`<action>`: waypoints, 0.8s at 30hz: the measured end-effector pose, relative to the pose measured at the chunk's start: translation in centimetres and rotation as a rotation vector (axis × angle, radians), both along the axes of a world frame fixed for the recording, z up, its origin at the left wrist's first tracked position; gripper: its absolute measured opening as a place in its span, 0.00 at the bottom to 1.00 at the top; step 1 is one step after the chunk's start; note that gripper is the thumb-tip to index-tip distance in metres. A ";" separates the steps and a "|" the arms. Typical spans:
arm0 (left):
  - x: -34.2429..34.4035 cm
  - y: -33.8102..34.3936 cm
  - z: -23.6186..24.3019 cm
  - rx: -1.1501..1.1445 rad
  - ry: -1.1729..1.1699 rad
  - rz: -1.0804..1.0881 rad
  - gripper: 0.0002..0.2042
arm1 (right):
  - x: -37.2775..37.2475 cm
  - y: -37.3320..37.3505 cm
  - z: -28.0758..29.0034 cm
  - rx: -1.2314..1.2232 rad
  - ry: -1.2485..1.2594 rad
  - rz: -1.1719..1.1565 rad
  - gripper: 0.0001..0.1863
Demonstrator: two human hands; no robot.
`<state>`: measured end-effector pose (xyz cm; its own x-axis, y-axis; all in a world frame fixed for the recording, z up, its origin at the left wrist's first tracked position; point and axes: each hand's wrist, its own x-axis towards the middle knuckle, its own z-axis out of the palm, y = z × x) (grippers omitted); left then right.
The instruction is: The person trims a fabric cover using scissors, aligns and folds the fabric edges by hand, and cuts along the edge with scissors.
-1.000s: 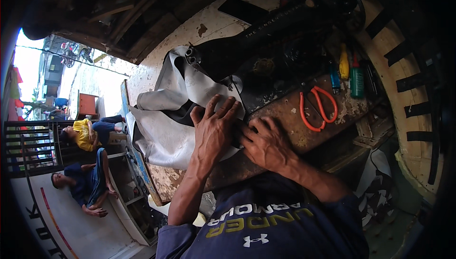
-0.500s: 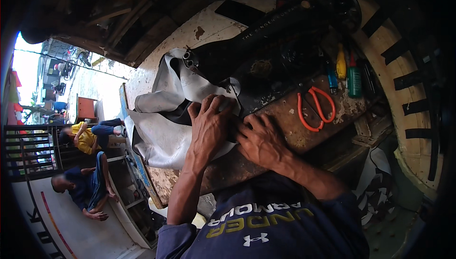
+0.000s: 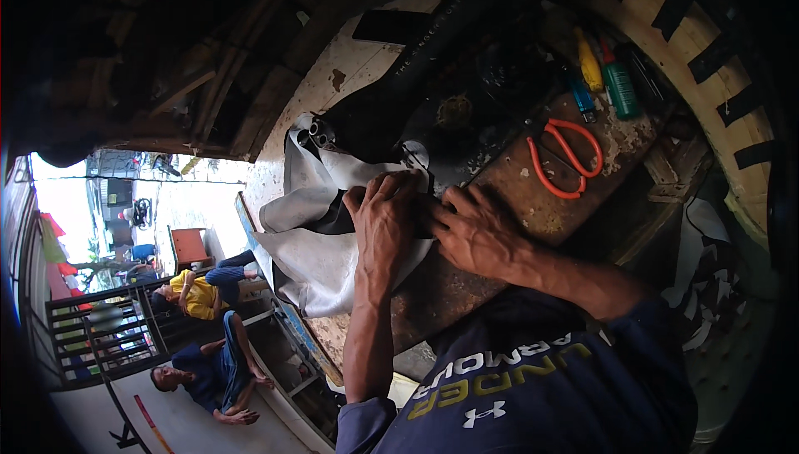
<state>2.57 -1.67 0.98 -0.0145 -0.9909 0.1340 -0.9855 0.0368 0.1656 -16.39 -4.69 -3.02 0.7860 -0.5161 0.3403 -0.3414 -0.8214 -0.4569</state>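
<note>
A black sewing machine (image 3: 366, 109) lies across the worn wooden table (image 3: 541, 204). Under its needle end spreads a large folded sheet (image 3: 333, 258), pale grey and leather-like, with black patches in its folds. My left hand (image 3: 384, 219) presses on the near right part of the sheet, fingers curled into it. Beside it, my right hand (image 3: 478, 231) has its fingers bent inward at the sheet's edge, pinching it close to my left fingertips. The exact spot between the two hands is dark and mostly hidden by my fingers.
Orange-handled scissors or snips (image 3: 574, 158) lie right of my hands. Beyond them are a green bottle (image 3: 619, 88), a yellow-handled tool (image 3: 588, 61) and a blue lighter-like item (image 3: 581, 98). At left, two people sit outside, one in yellow (image 3: 196, 294), one in dark blue (image 3: 200, 375).
The view has tilted and shifted, so the table and both people sit elsewhere in the picture. My hands keep nearly the same hold on the sheet by the machine.
</note>
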 end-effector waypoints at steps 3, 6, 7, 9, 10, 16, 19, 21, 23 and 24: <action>0.1 -0.2 0.0 0.001 0.018 -0.017 0.17 | 0.3 0.2 -0.8 0.050 -0.046 0.000 0.16; 0.4 -0.5 0.1 -0.004 0.035 -0.028 0.17 | 0.6 0.2 -1.2 0.064 -0.034 0.009 0.15; 0.4 -0.6 0.1 -0.017 0.033 -0.030 0.16 | 0.8 0.2 -1.4 0.053 -0.032 0.007 0.15; 0.5 -0.8 0.3 -0.021 0.031 -0.032 0.16 | 1.3 0.3 -1.7 0.048 -0.058 -0.006 0.15; 0.6 -0.9 0.4 -0.023 0.029 -0.033 0.16 | 1.5 0.3 -1.9 0.045 -0.084 -0.018 0.15; 0.9 -1.0 0.9 -0.010 0.064 -0.056 0.18 | 2.4 0.3 -2.1 0.060 0.019 0.013 0.16; 0.8 -1.0 1.0 0.037 0.038 -0.042 0.19 | 2.6 -0.1 -1.7 0.120 0.099 0.060 0.17; 0.8 -1.0 0.8 0.045 0.033 -0.050 0.19 | 2.6 0.0 -2.4 0.087 0.066 0.040 0.16; 0.7 -0.9 0.7 0.055 0.029 -0.057 0.19 | 2.7 0.0 -2.8 0.056 0.034 0.022 0.15; 0.7 -0.9 0.7 0.040 0.027 -0.055 0.19 | 2.8 0.0 -2.8 0.027 0.036 0.010 0.14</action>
<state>3.29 -2.58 1.66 -0.0665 -0.9932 0.0957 -0.9773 0.0841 0.1944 -13.56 -4.71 -5.83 0.8028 -0.5167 0.2977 -0.3497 -0.8123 -0.4668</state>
